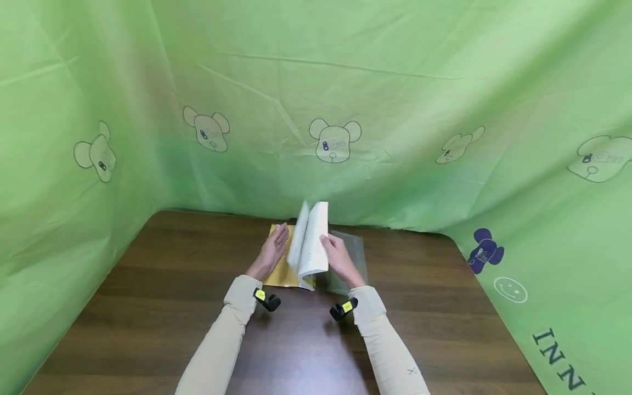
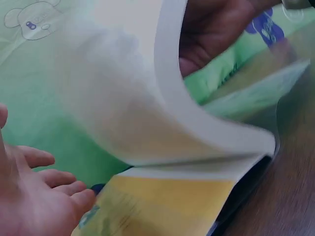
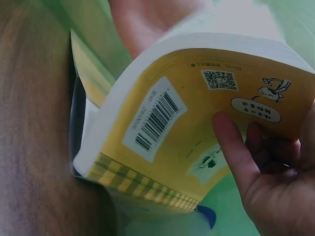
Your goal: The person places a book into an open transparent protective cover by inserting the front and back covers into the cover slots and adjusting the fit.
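A thick yellow paperback book [image 1: 314, 241] stands partly open, its white pages bent in a curve. My right hand [image 1: 339, 257] grips the page block and back cover at the right edge, thumb on the page side and fingers behind. The back cover [image 3: 187, 118] shows a barcode, a QR code and a checked band. On the left, the yellow front cover [image 2: 162, 201] lies low over the table, and some loose pages are blurred. My left hand [image 1: 273, 249] is beside this cover, fingers extended and palm turned toward the pages, holding nothing.
A clear plastic sleeve [image 1: 356, 255] extends from under the book at the right. The brown wooden table [image 1: 306, 340] ends at a green curtain [image 1: 276, 181] printed with bear heads, which hangs along the back and both sides.
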`<state>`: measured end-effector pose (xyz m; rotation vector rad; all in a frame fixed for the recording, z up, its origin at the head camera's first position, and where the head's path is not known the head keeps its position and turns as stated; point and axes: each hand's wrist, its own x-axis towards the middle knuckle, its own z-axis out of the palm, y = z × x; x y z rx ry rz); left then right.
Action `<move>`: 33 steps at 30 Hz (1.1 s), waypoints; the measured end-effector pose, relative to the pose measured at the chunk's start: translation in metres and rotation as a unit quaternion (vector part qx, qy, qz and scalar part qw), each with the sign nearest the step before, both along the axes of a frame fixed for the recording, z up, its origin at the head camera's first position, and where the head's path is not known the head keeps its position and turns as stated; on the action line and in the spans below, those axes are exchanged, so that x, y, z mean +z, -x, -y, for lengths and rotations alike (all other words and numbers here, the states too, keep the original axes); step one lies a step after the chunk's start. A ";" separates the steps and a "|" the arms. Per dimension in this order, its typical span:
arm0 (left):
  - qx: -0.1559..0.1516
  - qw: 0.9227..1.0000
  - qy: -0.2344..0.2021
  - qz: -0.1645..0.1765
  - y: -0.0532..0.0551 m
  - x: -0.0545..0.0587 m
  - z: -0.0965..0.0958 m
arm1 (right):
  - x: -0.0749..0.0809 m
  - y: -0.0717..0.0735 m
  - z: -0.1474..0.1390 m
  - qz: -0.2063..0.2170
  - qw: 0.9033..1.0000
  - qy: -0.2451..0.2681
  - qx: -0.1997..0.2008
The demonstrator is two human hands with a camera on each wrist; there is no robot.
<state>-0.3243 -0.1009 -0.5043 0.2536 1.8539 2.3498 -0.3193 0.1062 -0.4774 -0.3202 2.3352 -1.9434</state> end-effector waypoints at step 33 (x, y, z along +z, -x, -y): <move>0.012 0.999 -0.032 -0.005 0.000 0.000 0.006 | -0.006 0.001 0.000 -0.017 1.000 -0.016 -0.011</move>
